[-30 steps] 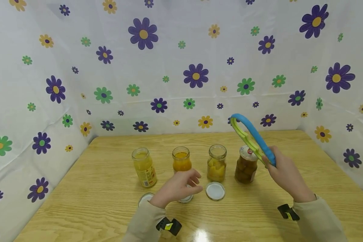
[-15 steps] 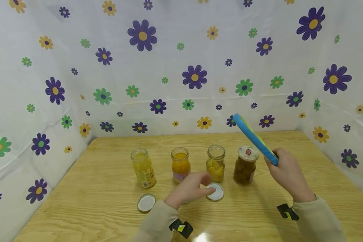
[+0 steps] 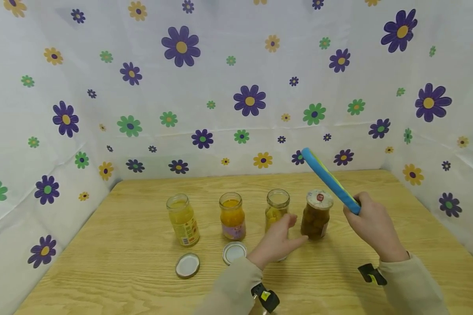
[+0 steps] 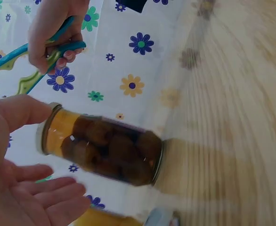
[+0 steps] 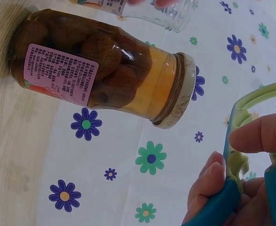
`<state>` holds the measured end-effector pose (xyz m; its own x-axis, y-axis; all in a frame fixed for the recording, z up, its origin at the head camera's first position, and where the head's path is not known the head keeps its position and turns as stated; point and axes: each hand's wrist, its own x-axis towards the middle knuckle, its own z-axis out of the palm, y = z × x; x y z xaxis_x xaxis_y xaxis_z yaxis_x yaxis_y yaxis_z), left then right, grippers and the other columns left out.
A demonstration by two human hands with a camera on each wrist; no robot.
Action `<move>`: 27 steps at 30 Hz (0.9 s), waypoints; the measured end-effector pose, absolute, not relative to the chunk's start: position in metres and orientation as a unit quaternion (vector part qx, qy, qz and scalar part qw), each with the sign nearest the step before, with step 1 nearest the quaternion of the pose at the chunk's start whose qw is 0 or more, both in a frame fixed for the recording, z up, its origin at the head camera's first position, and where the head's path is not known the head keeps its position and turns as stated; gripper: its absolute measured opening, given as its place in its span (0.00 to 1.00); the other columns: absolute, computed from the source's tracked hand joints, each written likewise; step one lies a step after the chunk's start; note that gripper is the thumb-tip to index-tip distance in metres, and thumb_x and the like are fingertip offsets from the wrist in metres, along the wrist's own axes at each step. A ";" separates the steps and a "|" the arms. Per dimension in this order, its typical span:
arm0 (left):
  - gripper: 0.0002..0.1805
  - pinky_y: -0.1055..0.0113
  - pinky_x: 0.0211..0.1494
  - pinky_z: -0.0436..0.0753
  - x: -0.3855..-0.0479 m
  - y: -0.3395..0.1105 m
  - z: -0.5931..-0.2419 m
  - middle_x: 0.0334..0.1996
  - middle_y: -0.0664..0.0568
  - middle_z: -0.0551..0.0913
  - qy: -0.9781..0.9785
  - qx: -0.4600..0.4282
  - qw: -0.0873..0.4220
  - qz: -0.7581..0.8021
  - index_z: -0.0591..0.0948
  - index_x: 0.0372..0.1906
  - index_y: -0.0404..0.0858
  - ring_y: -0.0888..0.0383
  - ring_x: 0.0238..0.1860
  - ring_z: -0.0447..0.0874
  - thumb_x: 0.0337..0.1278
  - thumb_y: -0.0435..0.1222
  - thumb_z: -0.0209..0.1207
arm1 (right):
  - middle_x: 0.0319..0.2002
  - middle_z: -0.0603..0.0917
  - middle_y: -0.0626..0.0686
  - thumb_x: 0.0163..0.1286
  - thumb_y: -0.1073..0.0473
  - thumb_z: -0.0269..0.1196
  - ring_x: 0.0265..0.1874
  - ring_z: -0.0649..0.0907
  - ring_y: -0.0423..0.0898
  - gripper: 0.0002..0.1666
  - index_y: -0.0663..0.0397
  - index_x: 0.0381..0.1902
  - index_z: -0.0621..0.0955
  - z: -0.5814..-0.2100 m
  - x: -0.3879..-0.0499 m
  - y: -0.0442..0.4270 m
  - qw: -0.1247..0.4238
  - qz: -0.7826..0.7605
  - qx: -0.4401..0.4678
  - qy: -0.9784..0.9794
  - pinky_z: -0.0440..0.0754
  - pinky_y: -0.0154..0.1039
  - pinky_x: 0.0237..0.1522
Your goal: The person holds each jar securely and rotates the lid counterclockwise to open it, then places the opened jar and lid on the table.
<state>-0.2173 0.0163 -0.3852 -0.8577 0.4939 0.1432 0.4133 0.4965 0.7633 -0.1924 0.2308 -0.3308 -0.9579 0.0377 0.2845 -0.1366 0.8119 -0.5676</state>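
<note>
My right hand (image 3: 372, 227) grips a blue and lime-green jar opener (image 3: 331, 180), raised above the table to the right of a closed jar. That jar (image 3: 314, 221) holds dark round fruit and stands upright under a pale printed lid (image 3: 320, 199). In the right wrist view the jar opener (image 5: 218, 205) is apart from the jar (image 5: 114, 66). My left hand (image 3: 276, 243) is just left of the closed jar, thumb and fingers spread, holding nothing. In the left wrist view its thumb (image 4: 27, 113) comes near the lid's edge; whether it touches I cannot tell.
Three lidless jars stand left of it: one of yellow fruit (image 3: 275, 213) partly behind my left hand, one orange (image 3: 233, 218), one pale yellow (image 3: 183, 223). Upturned lids (image 3: 187, 265) lie in front, one mostly covered by my hand. A flowered cloth (image 3: 217, 118) encloses the wooden table (image 3: 122, 262).
My left hand has moved right, from before the orange jar to beside the closed jar. The jar opener has turned edge-on in my right hand, which stays nearly in place.
</note>
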 end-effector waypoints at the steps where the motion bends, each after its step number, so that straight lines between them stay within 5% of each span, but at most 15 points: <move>1: 0.31 0.62 0.56 0.68 -0.218 0.021 -0.386 0.56 0.41 0.68 0.860 0.248 0.049 0.442 0.63 0.59 0.32 0.51 0.56 0.66 0.54 0.43 0.56 | 0.21 0.72 0.55 0.63 0.60 0.51 0.15 0.69 0.46 0.16 0.71 0.41 0.68 -0.331 -0.192 0.231 0.143 0.305 0.025 -0.941 0.65 0.38 0.15; 14: 0.45 0.56 0.58 0.65 -0.234 0.070 -0.392 0.60 0.41 0.60 0.830 0.164 0.007 0.533 0.53 0.64 0.31 0.49 0.59 0.62 0.46 0.45 0.63 | 0.21 0.72 0.56 0.61 0.62 0.52 0.15 0.69 0.46 0.15 0.72 0.41 0.69 -0.329 -0.192 0.231 0.152 0.312 0.024 -0.938 0.66 0.38 0.15; 27: 0.30 0.61 0.52 0.71 -0.255 0.089 -0.396 0.47 0.47 0.73 0.815 0.153 -0.026 0.558 0.65 0.51 0.36 0.53 0.49 0.72 0.42 0.38 0.66 | 0.19 0.71 0.55 0.59 0.63 0.52 0.13 0.69 0.45 0.14 0.71 0.39 0.69 -0.329 -0.192 0.234 0.168 0.317 0.023 -0.933 0.66 0.37 0.14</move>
